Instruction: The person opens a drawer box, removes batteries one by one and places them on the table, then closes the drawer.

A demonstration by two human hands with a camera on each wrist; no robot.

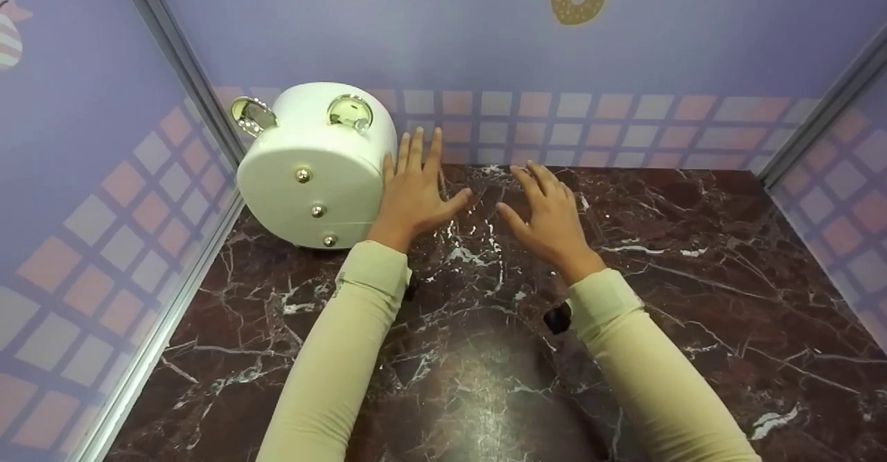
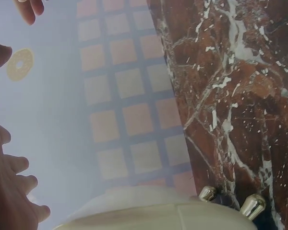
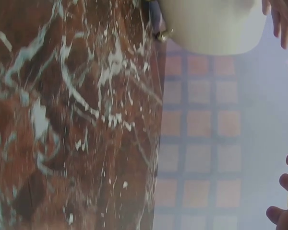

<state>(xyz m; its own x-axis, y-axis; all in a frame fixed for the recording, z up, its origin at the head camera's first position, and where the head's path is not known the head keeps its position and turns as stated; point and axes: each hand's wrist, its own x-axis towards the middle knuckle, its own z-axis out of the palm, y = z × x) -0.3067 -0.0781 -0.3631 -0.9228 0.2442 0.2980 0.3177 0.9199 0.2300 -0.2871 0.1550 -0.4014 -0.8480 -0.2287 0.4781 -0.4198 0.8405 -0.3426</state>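
A white, rounded, drum-shaped box (image 1: 277, 202) stands at the left, with two shiny gold ear-shaped pieces (image 1: 350, 112) on top and three gold knobs (image 1: 318, 210) down its front. My left hand (image 1: 412, 195) is at the box's right side, fingers straight and pointing toward the back wall. Whether they press on it I cannot tell. Farther right, my right hand (image 1: 551, 219) hovers apart from the box with fingers slightly bent, holding nothing. The left wrist view shows the box's curved side (image 2: 158, 218) and small gold feet (image 2: 253, 207) along the bottom.
Dark red marble-patterned surface (image 1: 693, 323) spreads under both arms. A purple back wall (image 1: 471, 46) with pink and white checks rises behind the box. Grey-edged side panels (image 1: 62, 192) stand left and right; the left one is close beside the box.
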